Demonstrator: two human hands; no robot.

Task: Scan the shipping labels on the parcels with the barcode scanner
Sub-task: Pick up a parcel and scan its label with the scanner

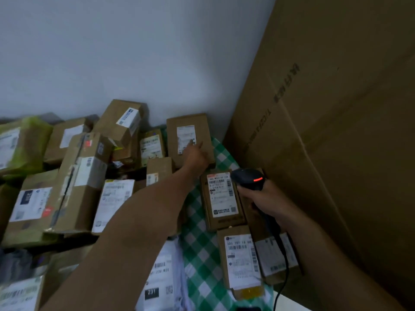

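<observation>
Seen from the head camera, the left hand [195, 154] reached across a pile of parcels, its fingers [192, 142] stretched out and resting on the label [186, 138] of a far box [203, 131] by the wall. The right hand [266, 202] had its fingers curled round a black scanner [248, 178], its red light on, above a labelled parcel [221, 199] on the green checked cloth [199, 248].

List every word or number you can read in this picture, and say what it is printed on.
"231": white mailer bag.
"500 101 16", probably: near brown parcel.
Other parcel labels and the large carton print: too blurred to read.
</observation>
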